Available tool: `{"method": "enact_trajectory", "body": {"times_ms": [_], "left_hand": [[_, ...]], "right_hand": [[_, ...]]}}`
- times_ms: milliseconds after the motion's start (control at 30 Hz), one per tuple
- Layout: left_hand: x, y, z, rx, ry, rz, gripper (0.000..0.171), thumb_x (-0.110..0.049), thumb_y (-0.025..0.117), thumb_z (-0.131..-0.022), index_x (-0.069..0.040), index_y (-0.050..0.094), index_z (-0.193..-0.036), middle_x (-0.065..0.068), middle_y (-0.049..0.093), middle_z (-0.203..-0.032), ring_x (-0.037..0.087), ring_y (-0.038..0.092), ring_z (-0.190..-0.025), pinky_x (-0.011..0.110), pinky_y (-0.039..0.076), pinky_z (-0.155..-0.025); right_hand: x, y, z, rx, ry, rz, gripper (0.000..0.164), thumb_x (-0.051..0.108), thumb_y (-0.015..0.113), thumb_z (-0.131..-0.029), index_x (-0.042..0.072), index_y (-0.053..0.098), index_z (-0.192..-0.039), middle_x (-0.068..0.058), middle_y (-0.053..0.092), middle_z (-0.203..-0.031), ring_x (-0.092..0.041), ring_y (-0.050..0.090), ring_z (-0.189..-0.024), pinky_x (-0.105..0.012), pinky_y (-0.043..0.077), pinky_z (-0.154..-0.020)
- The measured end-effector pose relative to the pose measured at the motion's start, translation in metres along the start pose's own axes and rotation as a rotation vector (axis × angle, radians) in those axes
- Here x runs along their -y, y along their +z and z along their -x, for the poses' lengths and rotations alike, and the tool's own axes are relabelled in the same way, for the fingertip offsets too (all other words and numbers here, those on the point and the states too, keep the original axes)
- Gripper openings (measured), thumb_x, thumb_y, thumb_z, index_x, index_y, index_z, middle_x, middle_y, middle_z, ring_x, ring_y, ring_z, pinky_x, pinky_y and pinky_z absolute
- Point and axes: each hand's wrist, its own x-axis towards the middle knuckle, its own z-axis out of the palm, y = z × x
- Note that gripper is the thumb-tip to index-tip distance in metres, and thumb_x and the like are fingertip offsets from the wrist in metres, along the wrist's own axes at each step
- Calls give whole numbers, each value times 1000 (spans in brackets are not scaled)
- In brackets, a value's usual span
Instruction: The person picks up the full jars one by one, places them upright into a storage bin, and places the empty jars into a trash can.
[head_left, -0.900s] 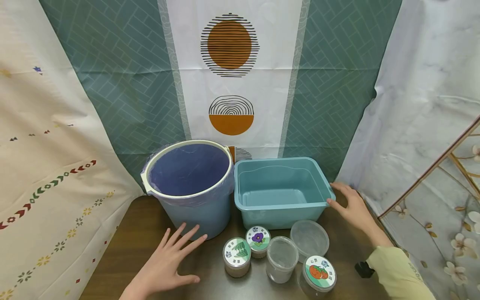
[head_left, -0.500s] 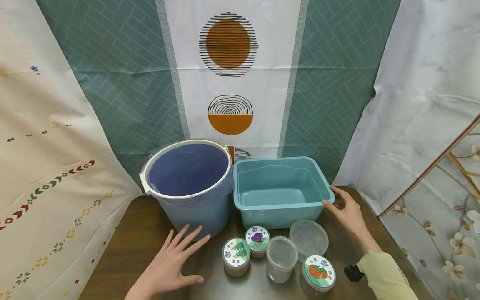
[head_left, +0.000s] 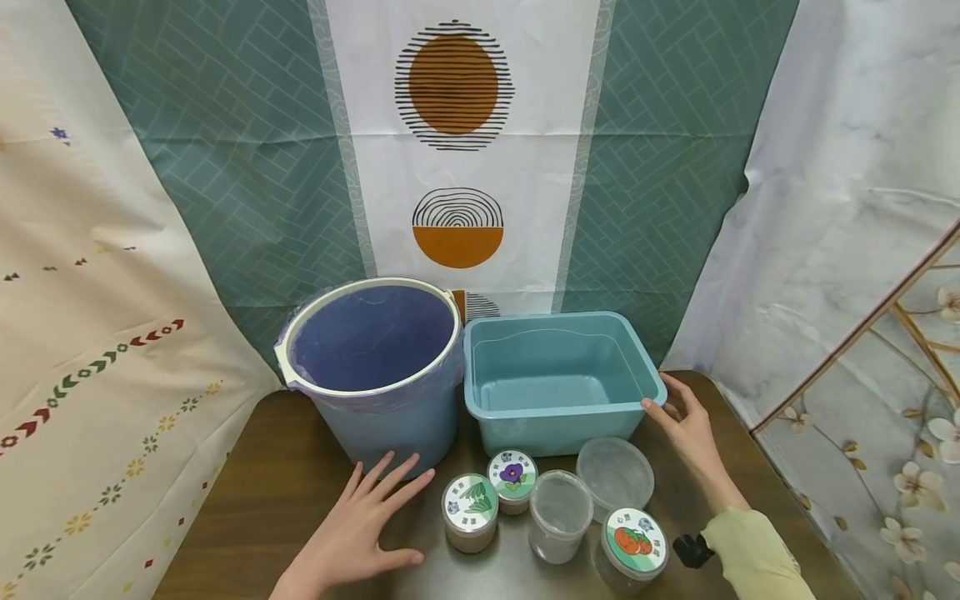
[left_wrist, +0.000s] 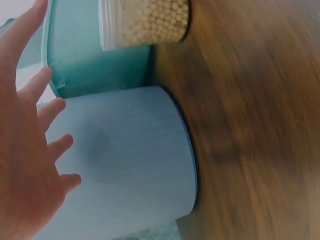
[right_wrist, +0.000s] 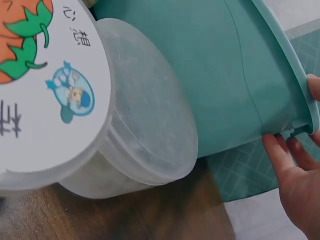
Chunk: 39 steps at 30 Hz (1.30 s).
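Note:
My right hand [head_left: 690, 437] grips the front right corner of a teal plastic basin [head_left: 555, 432], thumb at the rim and fingers on its right side. In the right wrist view, the fingertips [right_wrist: 272, 145] curl under the rim corner. My left hand [head_left: 356, 529] holds nothing, fingers spread, in front of a blue bucket [head_left: 390, 425]. To its right stands a jar with a green-leaf label [head_left: 470, 508]. The left wrist view shows a jar of round beige pellets [left_wrist: 155, 20] beyond the fingers.
A jar with a purple-flower label [head_left: 513, 479], a clear jar [head_left: 558, 517], a translucent lidded tub [head_left: 615, 475] and a jar with an orange-fruit label [head_left: 633, 546] stand before the basin. A plastic liner covers the bucket's rim [head_left: 360, 390]. Patterned cloths hang around the brown table [head_left: 225, 500].
My left hand has drifted slightly right, nearer the leaf-label jar. The right thumb has slid a little left along the basin's rim, and the right forearm has swung left.

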Motion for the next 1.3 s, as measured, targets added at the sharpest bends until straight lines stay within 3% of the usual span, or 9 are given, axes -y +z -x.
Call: {"method": "enact_trajectory", "body": {"times_ms": [200, 433, 567, 800, 900, 967, 1067, 1200, 1300], "left_hand": [[-9, 6, -10, 23, -18, 58, 90, -79, 57, -78, -38, 32, -154, -8, 33, -162, 40, 37, -145, 74, 32, -103], [-19, 15, -30, 2, 4, 96, 93, -60, 78, -74, -35, 35, -153, -5, 40, -158, 38, 45, -140, 65, 39, -104], [-26, 18, -40, 14, 7, 114, 90, -54, 81, -73, -33, 40, -151, -3, 44, -155, 36, 47, -139, 57, 42, -106], [-35, 21, -57, 82, -22, 155, 85, -55, 80, -73, -31, 47, -147, -1, 48, -152, 33, 43, -142, 56, 41, -108], [-38, 24, -63, 118, -35, 153, 85, -55, 81, -72, -31, 47, -147, -2, 49, -150, 29, 44, -140, 54, 43, -107], [-40, 26, -65, 140, -40, 148, 86, -54, 82, -71, -30, 48, -146, -2, 50, -148, 25, 46, -138, 52, 44, -105], [-44, 30, -69, 162, -51, 130, 84, -52, 84, -70, -29, 51, -144, -4, 52, -145, 21, 49, -132, 49, 47, -102], [-51, 34, -74, 179, -69, 92, 80, -49, 86, -68, -28, 55, -140, -4, 55, -139, 19, 52, -123, 46, 49, -96], [-56, 36, -78, 191, -79, 57, 78, -47, 87, -66, -28, 58, -137, -4, 56, -135, 19, 53, -119, 42, 51, -92]], "right_hand": [[-1, 4, 2, -20, 15, -17, 63, 20, 65, -96, 6, 38, -151, -24, 52, -139, 20, 51, -96, -2, 44, -80], [4, 3, 3, -26, 69, -26, 64, 22, 64, -97, 9, 36, -152, -22, 51, -140, 20, 49, -94, -1, 43, -79], [5, 4, 3, -18, 95, -55, 64, 23, 63, -97, 9, 35, -153, -20, 50, -139, 20, 51, -92, -4, 46, -77], [6, 4, 2, 1, 116, -177, 66, 18, 66, -95, 3, 34, -151, 4, 55, -120, 15, 60, -90, -12, 54, -75], [9, 3, 1, 22, 121, -221, 67, 15, 66, -95, 1, 32, -150, 6, 54, -119, 14, 61, -90, -12, 54, -75], [11, 3, 0, 34, 129, -228, 68, 16, 66, -95, 1, 30, -151, -4, 53, -126, 14, 61, -90, -12, 54, -76], [12, 2, 1, 42, 142, -244, 68, 17, 65, -96, 3, 30, -152, -7, 51, -129, 14, 61, -91, -11, 54, -76], [11, 1, 1, 46, 147, -263, 69, 18, 66, -95, 4, 30, -152, 6, 53, -122, 14, 61, -92, -11, 53, -76], [10, 1, 1, 51, 157, -265, 71, 20, 66, -96, 4, 28, -153, 8, 52, -121, 14, 61, -92, -10, 53, -77]]}}
